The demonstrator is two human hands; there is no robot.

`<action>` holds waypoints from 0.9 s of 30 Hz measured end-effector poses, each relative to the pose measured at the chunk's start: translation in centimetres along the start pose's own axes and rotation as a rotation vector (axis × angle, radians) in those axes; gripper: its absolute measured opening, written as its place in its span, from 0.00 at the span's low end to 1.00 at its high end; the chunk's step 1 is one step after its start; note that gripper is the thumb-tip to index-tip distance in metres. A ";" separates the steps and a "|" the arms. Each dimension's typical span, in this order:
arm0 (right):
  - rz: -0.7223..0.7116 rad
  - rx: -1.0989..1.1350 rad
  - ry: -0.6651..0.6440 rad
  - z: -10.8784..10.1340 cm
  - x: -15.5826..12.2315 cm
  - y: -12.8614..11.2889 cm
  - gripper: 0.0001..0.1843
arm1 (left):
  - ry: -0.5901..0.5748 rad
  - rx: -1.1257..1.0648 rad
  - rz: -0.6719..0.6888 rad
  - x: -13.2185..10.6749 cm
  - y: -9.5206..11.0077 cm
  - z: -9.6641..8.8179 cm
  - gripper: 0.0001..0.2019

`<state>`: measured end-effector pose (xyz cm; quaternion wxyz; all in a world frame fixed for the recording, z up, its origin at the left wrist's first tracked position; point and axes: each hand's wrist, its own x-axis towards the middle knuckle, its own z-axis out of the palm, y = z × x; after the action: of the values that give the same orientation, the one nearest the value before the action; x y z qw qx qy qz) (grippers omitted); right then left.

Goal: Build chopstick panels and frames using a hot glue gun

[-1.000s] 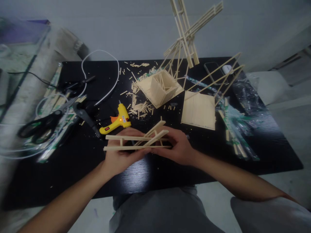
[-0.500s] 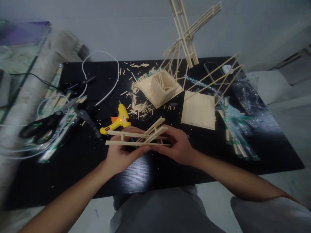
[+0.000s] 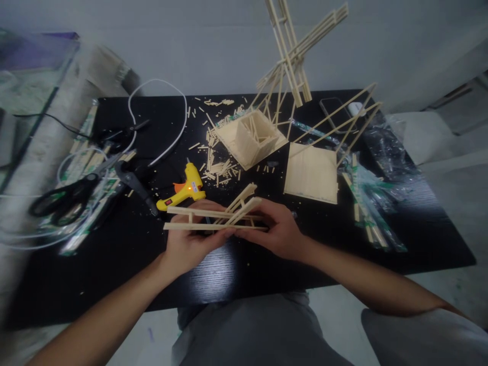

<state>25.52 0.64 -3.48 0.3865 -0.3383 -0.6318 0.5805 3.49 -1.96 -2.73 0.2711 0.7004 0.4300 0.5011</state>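
Note:
Both my hands hold a small frame of glued wooden sticks (image 3: pixel 213 217) above the near middle of the black table (image 3: pixel 114 264). My left hand (image 3: pixel 190 244) grips its long rails from below, fingers closed round them. My right hand (image 3: pixel 278 231) pinches the crossed sticks at the frame's right end. A yellow glue gun (image 3: pixel 185 190) with its light on lies just beyond the frame.
A stick-built box (image 3: pixel 249 137) with tall stick struts (image 3: pixel 290 51) stands at the back centre, a flat stick panel (image 3: pixel 311 173) to its right. Black scissors (image 3: pixel 63 195), cables and a white cord (image 3: pixel 168 91) lie left. Plastic stick wrappers (image 3: pixel 373 203) lie right. Loose stick offcuts litter the middle.
The stick frame has risen slightly and drifted a little left in my hands; otherwise the scene is the same.

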 end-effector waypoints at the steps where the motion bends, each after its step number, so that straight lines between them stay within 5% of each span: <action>1: -0.001 -0.004 -0.001 0.0 0.0 0.0 0.17 | 0.000 -0.002 -0.005 0.0 0.0 0.0 0.09; 27: -0.005 -0.024 0.013 -0.1 0.1 -0.1 0.16 | -0.023 -0.054 -0.004 -0.1 -0.5 0.0 0.17</action>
<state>25.58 0.82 -3.36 0.3879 -0.3450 -0.6370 0.5698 3.34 -1.86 -3.19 0.2962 0.6976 0.4145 0.5038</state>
